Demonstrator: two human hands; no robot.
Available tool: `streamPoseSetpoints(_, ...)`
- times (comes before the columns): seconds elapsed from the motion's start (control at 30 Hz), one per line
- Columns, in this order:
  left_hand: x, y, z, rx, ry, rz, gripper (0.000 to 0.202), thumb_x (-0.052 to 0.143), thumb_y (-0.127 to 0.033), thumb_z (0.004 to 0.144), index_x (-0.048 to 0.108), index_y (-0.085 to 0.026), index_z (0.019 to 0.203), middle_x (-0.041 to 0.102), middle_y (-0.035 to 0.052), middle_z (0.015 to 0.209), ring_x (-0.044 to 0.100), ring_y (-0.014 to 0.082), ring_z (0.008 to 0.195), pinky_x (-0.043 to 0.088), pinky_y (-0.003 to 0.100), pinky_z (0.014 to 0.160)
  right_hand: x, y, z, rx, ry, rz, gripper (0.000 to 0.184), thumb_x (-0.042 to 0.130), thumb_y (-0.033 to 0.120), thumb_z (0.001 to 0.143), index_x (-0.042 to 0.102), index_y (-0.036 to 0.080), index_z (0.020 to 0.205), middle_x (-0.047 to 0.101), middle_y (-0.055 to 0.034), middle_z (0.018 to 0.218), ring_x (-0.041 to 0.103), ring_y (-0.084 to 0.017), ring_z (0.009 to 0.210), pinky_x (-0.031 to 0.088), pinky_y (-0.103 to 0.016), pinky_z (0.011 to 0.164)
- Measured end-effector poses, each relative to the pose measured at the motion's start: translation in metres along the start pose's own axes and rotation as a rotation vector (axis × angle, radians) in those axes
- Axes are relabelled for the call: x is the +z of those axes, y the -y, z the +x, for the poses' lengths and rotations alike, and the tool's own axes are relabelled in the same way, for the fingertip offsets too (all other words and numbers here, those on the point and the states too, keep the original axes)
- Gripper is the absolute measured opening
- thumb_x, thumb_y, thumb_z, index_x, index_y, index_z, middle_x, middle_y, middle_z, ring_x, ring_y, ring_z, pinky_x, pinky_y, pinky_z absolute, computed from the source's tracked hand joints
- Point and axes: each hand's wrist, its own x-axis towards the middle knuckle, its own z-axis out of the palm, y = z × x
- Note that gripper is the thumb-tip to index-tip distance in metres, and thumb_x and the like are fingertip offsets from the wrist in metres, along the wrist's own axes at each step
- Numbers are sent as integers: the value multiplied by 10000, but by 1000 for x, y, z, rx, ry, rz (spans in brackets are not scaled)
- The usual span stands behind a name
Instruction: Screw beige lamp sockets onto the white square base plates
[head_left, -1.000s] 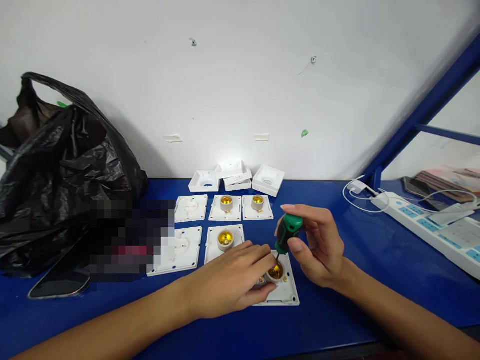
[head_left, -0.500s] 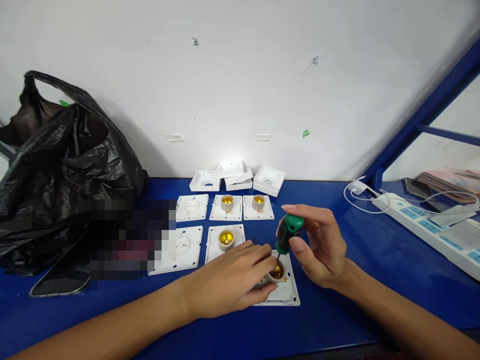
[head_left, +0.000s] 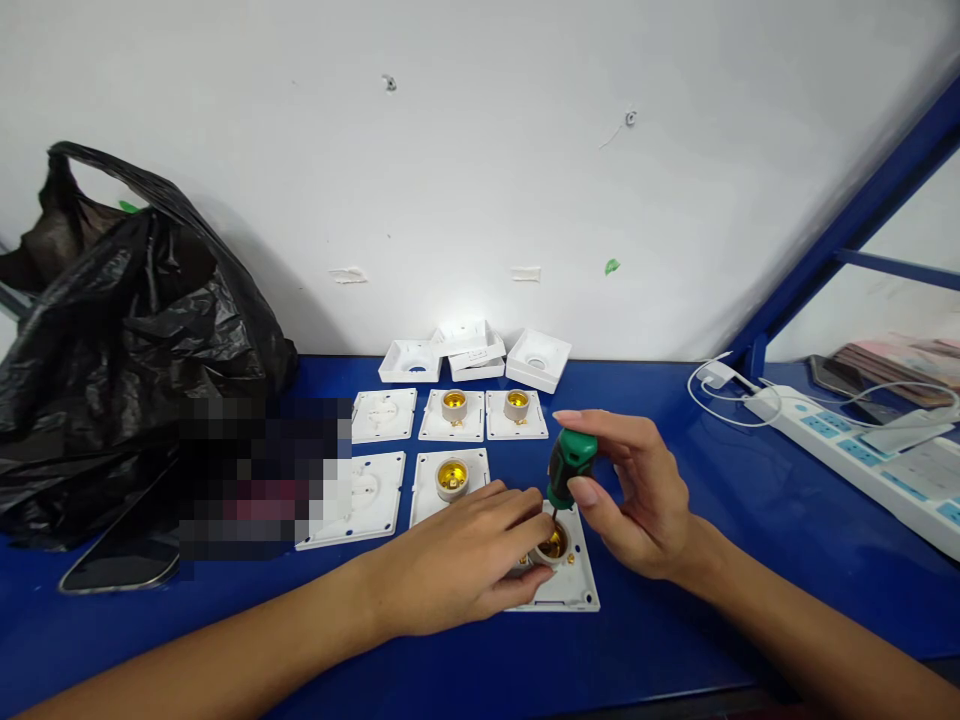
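Note:
My right hand (head_left: 630,490) is closed around the green and black handle of a short screwdriver (head_left: 573,462). The screwdriver stands nearly upright, its shaft reaching down into a brass-lined lamp socket (head_left: 553,543). That socket sits on a square white base plate (head_left: 577,590) with small brass terminals beside it. My left hand (head_left: 495,550) lies over the plate's left part, thumb and fingers gripping the socket's side. The screwdriver's tip is hidden inside the socket. Just beyond my left hand is another white plate with a lamp socket (head_left: 452,480), partly covered by my fingers.
Behind are two more plates with sockets (head_left: 454,408) and bare white plates (head_left: 365,500). White square covers (head_left: 536,360) are piled against the wall. A black plastic bag (head_left: 150,320) and a phone (head_left: 120,560) lie left; a power strip (head_left: 847,450) with cables lies right.
The screwdriver's handle has tipped slightly to the left, and my right hand has shifted left with it. My left hand and the plate stay where they were.

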Motion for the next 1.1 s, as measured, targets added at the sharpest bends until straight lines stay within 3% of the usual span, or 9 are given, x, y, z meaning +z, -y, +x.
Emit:
streamPoseSetpoints(0.3,1,0,-1,-6,11,-5,154,584,-301,1119,599,-213,1244,696,70,1156,665,258,1002,506,386,931,-1,4,7,-31,38,2,541,615,266,1060,463,318,1577,751,-16,1028,657,-157,612,560,-325,572)
streamPoseSetpoints(0.5,2,1,-1,5,-2,-1,133,600,-304,1116,602,-203,1203,696,69,1130,669,264,1009,503,395,935,-1,6,10,-51,56,3,525,610,257,1066,459,290,1567,721,3,883,644,-158,581,534,-308,534)
streamPoseSetpoints(0.87,4,2,-1,27,-61,-12,100,541,-304,1122,585,-225,1164,718,55,1043,678,257,925,520,396,912,-4,11,15,-38,182,-69,524,569,228,1056,437,276,1560,729,18,875,629,-152,593,542,-297,545)
streamPoseSetpoints(1.1,3,1,-1,23,-64,-14,85,549,-298,1117,576,-224,1148,718,57,1048,680,257,910,516,392,904,-5,12,15,-50,183,-75,509,551,221,1058,438,258,1553,745,19,883,628,-144,588,536,-292,542)
